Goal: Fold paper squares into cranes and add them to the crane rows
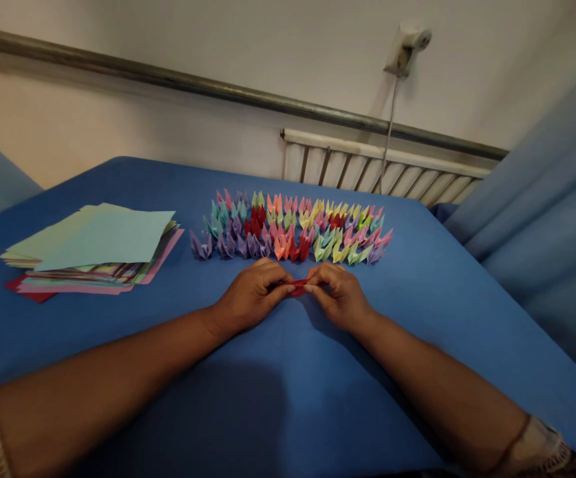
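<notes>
Between my two hands is a small folded piece of red paper [298, 287], pinched at both ends just above the blue tabletop. My left hand [255, 292] has its thumb and fingers closed on the paper's left end. Gripping the right end, my right hand [340, 295] pinches it the same way. The fingertips cover much of the paper, so its full shape is hidden. Right behind my hands stand several rows of folded paper cranes [282, 242] in purple, red, pink, yellow, green and blue.
To the left lies a loose stack of coloured paper sheets [108, 239], light blue on top. The table has a blue cover [248, 411]. Beyond it are a white radiator [337, 143], a wall rail [218, 91] and a socket with a plugged cord [403, 53]. A blue curtain [541, 232] hangs at right.
</notes>
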`<state>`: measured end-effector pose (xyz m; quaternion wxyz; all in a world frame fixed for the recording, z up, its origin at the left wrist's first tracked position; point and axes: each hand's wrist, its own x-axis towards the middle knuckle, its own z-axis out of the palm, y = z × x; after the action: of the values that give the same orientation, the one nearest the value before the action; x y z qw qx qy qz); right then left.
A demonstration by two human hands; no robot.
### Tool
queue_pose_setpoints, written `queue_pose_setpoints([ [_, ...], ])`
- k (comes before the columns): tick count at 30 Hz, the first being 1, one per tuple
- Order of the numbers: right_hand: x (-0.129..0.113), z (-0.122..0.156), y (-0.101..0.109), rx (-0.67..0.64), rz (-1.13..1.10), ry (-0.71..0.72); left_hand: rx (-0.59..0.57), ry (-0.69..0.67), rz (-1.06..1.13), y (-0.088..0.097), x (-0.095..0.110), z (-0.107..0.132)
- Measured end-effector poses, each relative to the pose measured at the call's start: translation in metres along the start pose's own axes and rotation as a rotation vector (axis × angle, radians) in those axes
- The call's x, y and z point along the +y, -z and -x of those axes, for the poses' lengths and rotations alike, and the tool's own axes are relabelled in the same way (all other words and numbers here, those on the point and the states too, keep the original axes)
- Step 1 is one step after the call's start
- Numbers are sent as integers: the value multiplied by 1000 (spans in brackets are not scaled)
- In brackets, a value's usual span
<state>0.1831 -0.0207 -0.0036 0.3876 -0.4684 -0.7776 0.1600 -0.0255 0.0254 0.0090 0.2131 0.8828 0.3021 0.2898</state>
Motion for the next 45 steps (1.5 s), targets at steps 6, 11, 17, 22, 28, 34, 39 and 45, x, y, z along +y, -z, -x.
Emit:
queue_pose_setpoints([
  [6,-2,0,1,55,45,5,20,-11,-21,1,0,0],
  [11,-3,-2,5,-44,214,128,23,-112,-180,6,7,1],
  [17,-7,-3,3,-129,480,181,-72,-193,-420,7,13,2],
  [22,-6,-1,-4,-314,453,148,-255,-96,-417,0,11,6],
  [28,-2,1,-6,-313,261,19,-237,12,-263,-3,9,10],
  [34,3,2,-11,-250,204,-61,-212,111,-183,-3,7,5],
  [39,-1,1,-7,-269,248,-22,-206,154,-190,-2,8,5],
  [45,-8,-1,4,-402,426,153,-215,182,-215,-1,9,5],
])
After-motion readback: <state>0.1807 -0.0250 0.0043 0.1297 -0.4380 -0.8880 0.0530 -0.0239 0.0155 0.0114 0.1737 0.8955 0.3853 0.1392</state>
